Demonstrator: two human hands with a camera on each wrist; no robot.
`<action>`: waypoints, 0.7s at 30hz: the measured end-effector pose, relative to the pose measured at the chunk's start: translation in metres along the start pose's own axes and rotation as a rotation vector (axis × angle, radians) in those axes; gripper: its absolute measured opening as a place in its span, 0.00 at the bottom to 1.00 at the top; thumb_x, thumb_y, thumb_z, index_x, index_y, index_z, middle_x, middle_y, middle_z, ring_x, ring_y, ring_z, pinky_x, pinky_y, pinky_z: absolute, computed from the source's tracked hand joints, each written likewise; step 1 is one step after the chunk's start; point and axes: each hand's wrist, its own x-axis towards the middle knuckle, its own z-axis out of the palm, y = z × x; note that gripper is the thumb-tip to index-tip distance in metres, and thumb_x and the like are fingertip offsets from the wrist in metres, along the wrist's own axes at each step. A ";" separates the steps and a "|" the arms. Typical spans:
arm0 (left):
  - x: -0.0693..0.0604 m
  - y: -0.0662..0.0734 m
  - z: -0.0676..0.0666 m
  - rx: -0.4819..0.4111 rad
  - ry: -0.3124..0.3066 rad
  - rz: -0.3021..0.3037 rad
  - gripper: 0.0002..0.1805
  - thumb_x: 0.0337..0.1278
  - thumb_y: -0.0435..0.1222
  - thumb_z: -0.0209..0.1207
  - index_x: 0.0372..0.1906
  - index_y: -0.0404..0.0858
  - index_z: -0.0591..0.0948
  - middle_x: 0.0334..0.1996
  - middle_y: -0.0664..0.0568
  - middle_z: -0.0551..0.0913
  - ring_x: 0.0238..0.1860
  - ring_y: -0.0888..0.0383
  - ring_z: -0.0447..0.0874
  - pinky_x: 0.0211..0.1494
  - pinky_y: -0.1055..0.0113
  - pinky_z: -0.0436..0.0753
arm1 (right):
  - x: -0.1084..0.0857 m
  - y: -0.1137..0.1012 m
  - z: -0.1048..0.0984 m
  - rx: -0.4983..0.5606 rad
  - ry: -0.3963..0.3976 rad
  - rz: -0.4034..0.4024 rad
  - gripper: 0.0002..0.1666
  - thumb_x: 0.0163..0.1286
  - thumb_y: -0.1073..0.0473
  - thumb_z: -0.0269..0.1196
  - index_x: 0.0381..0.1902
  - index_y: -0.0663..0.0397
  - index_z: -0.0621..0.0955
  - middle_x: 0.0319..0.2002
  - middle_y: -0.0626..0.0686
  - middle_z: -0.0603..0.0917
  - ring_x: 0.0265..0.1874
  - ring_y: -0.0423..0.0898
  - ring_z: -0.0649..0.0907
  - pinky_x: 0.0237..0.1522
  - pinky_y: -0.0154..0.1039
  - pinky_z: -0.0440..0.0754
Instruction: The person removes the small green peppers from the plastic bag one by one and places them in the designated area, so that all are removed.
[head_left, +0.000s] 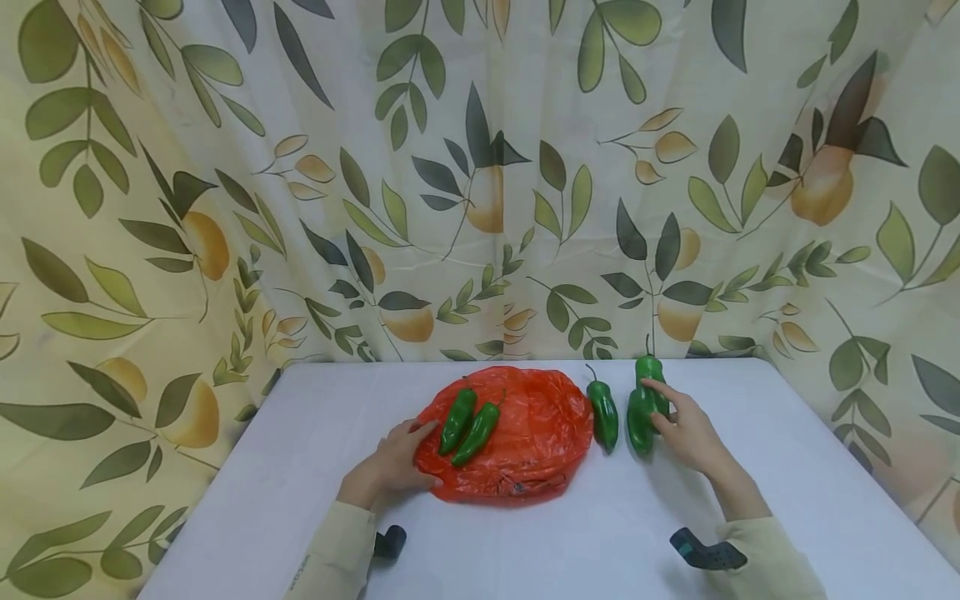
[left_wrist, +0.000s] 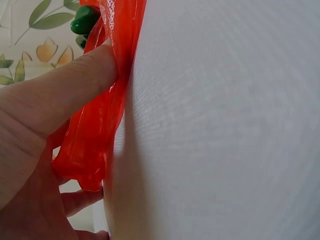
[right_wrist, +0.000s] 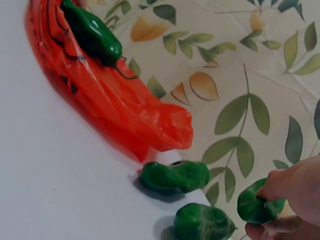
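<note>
A crumpled red plastic bag point(head_left: 525, 433) lies on the white table, with two green peppers, one point(head_left: 458, 419) beside the other point(head_left: 476, 433), on top of its left part. At the bag's left edge my left hand point(head_left: 397, 460) pinches the plastic, thumb point(left_wrist: 85, 75) on the near side and fingers behind. To the right, my right hand point(head_left: 692, 433) holds a green pepper point(right_wrist: 260, 202) between thumb and fingers. Another pepper point(head_left: 640, 419) lies just left of it, and a third point(head_left: 603, 412) rests against or close to the bag's right edge.
The white table point(head_left: 315, 417) ends at a leaf-and-fruit patterned curtain point(head_left: 480, 208) behind and at the sides. Dark devices, one point(head_left: 390, 542) on the left wrist and one point(head_left: 707, 552) on the right, stick out from the sleeves.
</note>
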 end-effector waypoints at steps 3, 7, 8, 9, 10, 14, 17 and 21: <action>0.001 -0.001 0.000 0.001 -0.001 -0.002 0.52 0.45 0.49 0.77 0.77 0.51 0.64 0.76 0.44 0.63 0.75 0.40 0.61 0.65 0.34 0.76 | 0.001 0.007 -0.002 -0.009 0.005 0.004 0.34 0.73 0.68 0.51 0.76 0.64 0.61 0.67 0.81 0.64 0.30 0.48 0.79 0.26 0.34 0.75; 0.002 -0.001 -0.001 -0.001 -0.001 -0.003 0.52 0.45 0.49 0.77 0.77 0.51 0.65 0.76 0.44 0.63 0.75 0.40 0.61 0.66 0.33 0.76 | 0.002 0.017 -0.001 -0.021 0.011 0.008 0.34 0.72 0.69 0.51 0.74 0.66 0.62 0.65 0.80 0.66 0.26 0.47 0.72 0.25 0.36 0.73; 0.002 -0.001 -0.001 -0.001 -0.001 -0.001 0.52 0.45 0.49 0.77 0.77 0.51 0.65 0.76 0.44 0.63 0.75 0.39 0.61 0.66 0.33 0.75 | 0.002 0.020 -0.001 -0.034 0.015 0.010 0.34 0.71 0.69 0.52 0.74 0.67 0.62 0.65 0.81 0.66 0.29 0.49 0.73 0.28 0.39 0.75; 0.002 0.000 -0.001 -0.001 0.000 -0.002 0.52 0.45 0.48 0.77 0.77 0.50 0.65 0.76 0.43 0.63 0.75 0.39 0.61 0.66 0.33 0.75 | 0.002 0.021 -0.001 -0.041 0.016 0.016 0.34 0.71 0.69 0.52 0.74 0.67 0.62 0.66 0.81 0.65 0.32 0.55 0.76 0.34 0.44 0.80; 0.001 0.000 -0.001 -0.002 0.000 -0.002 0.52 0.45 0.48 0.77 0.77 0.50 0.65 0.76 0.43 0.63 0.74 0.39 0.62 0.66 0.32 0.75 | 0.002 0.023 -0.001 -0.048 0.016 0.023 0.34 0.71 0.69 0.52 0.74 0.67 0.62 0.66 0.82 0.64 0.39 0.63 0.78 0.41 0.51 0.83; 0.000 0.000 0.000 -0.002 0.001 -0.005 0.52 0.44 0.49 0.77 0.77 0.50 0.65 0.76 0.43 0.63 0.74 0.39 0.62 0.65 0.33 0.76 | 0.003 0.030 0.000 -0.073 0.002 0.050 0.34 0.70 0.70 0.52 0.74 0.68 0.62 0.69 0.84 0.59 0.68 0.81 0.63 0.66 0.76 0.65; 0.000 0.001 0.000 -0.002 0.002 -0.006 0.52 0.44 0.48 0.77 0.77 0.50 0.65 0.75 0.43 0.63 0.74 0.39 0.62 0.64 0.34 0.77 | 0.004 0.034 0.002 -0.074 -0.016 0.065 0.35 0.70 0.70 0.51 0.74 0.68 0.61 0.69 0.84 0.58 0.69 0.82 0.59 0.68 0.77 0.60; 0.000 0.001 0.000 -0.002 0.003 -0.005 0.52 0.44 0.49 0.77 0.77 0.50 0.65 0.75 0.43 0.63 0.74 0.39 0.62 0.64 0.34 0.77 | 0.004 0.037 0.004 -0.079 -0.025 0.070 0.35 0.70 0.70 0.51 0.74 0.68 0.60 0.69 0.84 0.58 0.69 0.82 0.59 0.68 0.76 0.61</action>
